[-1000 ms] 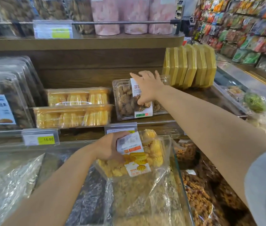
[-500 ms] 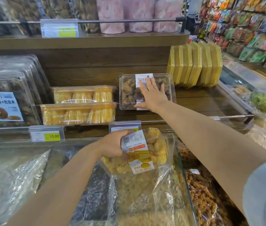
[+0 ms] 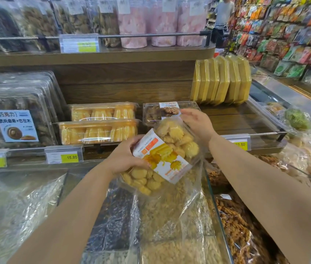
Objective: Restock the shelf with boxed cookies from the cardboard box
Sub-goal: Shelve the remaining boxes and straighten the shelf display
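Right hand [image 3: 198, 123] is coming back off the dark cookie box [image 3: 156, 113], which is now lying flat toward the far side of the shelf [image 3: 236, 119]. Left hand [image 3: 126, 159] is bringing the yellow cookie box [image 3: 168, 155] up to shelf height at the same time.

Left hand is gripping the near left end, thumb on the label and fingers curled underneath, so it's carrying the weight. Right hand is laying mostly straight fingers against the far right end, not really clamping. I'm guessing it's steadying the box, since it's tilting with the far end higher and hanging just near of the rail, not on the shelf yet.

Looks like it's heading for the bare wood in front of or right of the dark box. The two cake trays [image 3: 101, 122] are already filling the left side and the upright yellow packs [image 3: 221, 80] are taking the far right corner. Cardboard box isn't showing anywhere.
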